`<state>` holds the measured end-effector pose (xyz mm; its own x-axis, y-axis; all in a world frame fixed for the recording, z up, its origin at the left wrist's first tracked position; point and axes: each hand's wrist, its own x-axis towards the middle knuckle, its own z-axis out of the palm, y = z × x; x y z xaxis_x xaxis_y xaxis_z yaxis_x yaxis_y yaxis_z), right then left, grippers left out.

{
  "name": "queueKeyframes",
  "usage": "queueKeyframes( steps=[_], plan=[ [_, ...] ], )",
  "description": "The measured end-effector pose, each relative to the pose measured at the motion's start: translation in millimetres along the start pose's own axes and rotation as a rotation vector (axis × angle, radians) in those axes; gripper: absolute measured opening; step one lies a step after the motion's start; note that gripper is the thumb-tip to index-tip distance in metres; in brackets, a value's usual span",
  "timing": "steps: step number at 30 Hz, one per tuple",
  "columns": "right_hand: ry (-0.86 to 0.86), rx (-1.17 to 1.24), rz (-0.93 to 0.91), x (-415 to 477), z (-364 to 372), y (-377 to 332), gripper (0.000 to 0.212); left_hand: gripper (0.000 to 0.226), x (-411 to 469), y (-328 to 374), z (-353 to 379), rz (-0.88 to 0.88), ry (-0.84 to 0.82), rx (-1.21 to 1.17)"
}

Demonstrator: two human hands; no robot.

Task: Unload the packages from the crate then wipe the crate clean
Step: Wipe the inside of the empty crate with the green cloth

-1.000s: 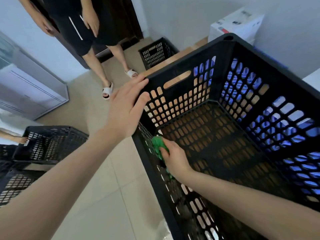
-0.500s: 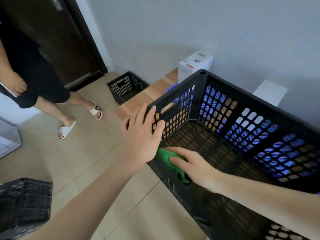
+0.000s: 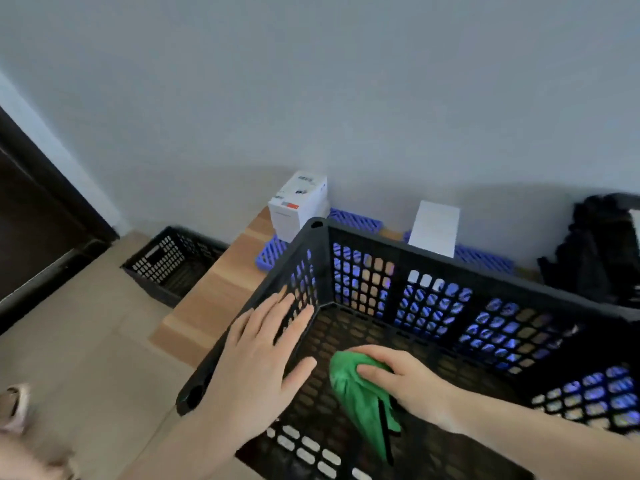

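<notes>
Right hand [image 3: 405, 379] grips a bunched green cloth [image 3: 360, 400] inside the crate [image 3: 450, 263]; left hand [image 3: 259, 362] lies flat, fingers spread, on the crate's 9 o'clock wall.
Cloth pressed to the crate floor near the 7 o'clock corner, tail trailing toward 6. Crate sits on a wooden table [image 3: 225, 289]. White box [image 3: 298, 206] beyond the far corner at 12 o'clock, second white box [image 3: 434, 230] at 1, blue mats [image 3: 356, 220] around them. Smaller black crate [image 3: 166, 261] on the floor at 10.
</notes>
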<state>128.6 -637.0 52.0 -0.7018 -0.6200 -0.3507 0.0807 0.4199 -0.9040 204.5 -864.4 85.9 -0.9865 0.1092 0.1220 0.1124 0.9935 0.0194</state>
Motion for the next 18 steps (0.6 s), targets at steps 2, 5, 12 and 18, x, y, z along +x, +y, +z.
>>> queueKeyframes(
  steps=[2,5,12,18],
  plan=[
    [0.070,-0.015,0.006,8.6,-6.1,-1.0,0.024,0.060,27.4,-8.0,3.1,0.092,0.017,-0.039],
    [0.148,-0.027,0.033,18.1,-12.4,-1.6,0.024,0.060,67.3,-11.1,10.4,0.203,-0.005,-0.096],
    [0.428,0.010,0.175,22.5,-18.8,-5.4,0.030,0.060,157.3,-9.7,34.3,0.574,-0.033,-0.134],
    [0.847,0.102,0.311,-2.0,8.2,-18.4,0.032,0.056,196.4,7.3,44.1,0.879,-0.034,-0.241]
  ],
)
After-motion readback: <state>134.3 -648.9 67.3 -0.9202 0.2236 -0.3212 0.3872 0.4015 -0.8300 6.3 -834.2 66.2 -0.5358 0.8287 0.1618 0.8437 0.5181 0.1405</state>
